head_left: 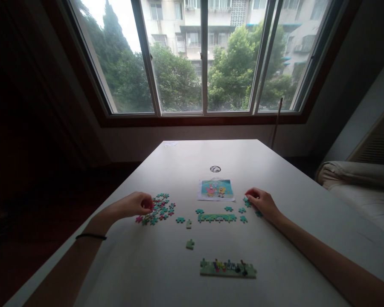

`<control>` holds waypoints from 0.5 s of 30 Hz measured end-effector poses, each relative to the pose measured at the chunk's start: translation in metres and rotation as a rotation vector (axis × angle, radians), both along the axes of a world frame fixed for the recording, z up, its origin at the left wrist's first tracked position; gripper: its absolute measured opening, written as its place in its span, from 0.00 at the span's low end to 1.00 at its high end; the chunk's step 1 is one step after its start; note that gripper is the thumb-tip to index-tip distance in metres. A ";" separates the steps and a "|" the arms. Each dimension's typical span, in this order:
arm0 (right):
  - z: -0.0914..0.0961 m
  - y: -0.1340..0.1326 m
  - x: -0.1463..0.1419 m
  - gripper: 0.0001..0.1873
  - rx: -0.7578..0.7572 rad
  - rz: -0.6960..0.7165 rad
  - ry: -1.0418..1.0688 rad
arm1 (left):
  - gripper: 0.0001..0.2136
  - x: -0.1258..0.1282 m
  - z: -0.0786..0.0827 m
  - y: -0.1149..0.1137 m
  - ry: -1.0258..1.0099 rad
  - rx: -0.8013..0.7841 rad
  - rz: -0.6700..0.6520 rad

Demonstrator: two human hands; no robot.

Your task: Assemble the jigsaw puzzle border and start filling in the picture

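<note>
At the picture sheet's (216, 190) sides, within table (131, 273) edges, left hand (140, 203) and right hand (263, 203) curl at puzzle pieces (161, 209), grip contents unclear.

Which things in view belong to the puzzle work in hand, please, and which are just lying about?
In use:
piece pile, at the left hand
loose pieces, near the right hand
upper joined strip
lower joined strip
cartoon picture sheet

Seemingly just lying about:
round black-and-white item
pale scrap
thin stick
</note>
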State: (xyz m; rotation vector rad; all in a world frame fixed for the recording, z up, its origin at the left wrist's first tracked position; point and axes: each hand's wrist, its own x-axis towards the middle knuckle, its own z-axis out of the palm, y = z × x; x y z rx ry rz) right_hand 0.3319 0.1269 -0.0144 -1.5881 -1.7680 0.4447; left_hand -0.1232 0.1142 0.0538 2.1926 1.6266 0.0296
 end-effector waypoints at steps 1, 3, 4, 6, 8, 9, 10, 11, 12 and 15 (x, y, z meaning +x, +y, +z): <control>-0.001 0.000 0.000 0.11 -0.002 0.002 0.001 | 0.11 0.000 0.000 0.000 -0.004 -0.013 -0.007; -0.001 0.001 0.001 0.11 -0.007 0.006 0.002 | 0.12 0.001 -0.001 0.000 -0.011 -0.027 -0.016; -0.002 0.001 0.001 0.11 -0.011 0.007 0.002 | 0.13 0.001 -0.001 0.000 -0.014 -0.024 -0.016; -0.001 0.001 0.001 0.11 -0.020 0.007 0.002 | 0.14 0.002 -0.001 0.000 -0.017 0.001 -0.008; 0.000 0.000 0.000 0.11 -0.022 0.006 0.003 | 0.15 0.003 -0.002 0.001 -0.015 0.032 0.002; 0.001 0.000 0.000 0.11 -0.021 0.007 0.003 | 0.15 0.004 -0.003 0.001 -0.012 0.045 0.005; 0.001 0.000 -0.001 0.11 -0.019 0.007 0.003 | 0.16 0.004 -0.004 0.001 -0.009 0.055 0.006; 0.002 0.000 -0.001 0.11 -0.016 0.006 0.002 | 0.17 0.005 -0.005 0.002 -0.007 0.065 0.005; 0.002 -0.001 -0.002 0.11 -0.014 0.004 0.002 | 0.17 0.006 -0.006 0.002 -0.005 0.077 0.003; 0.003 0.000 -0.002 0.12 -0.018 0.003 0.001 | 0.18 0.010 -0.010 0.003 0.004 0.133 -0.001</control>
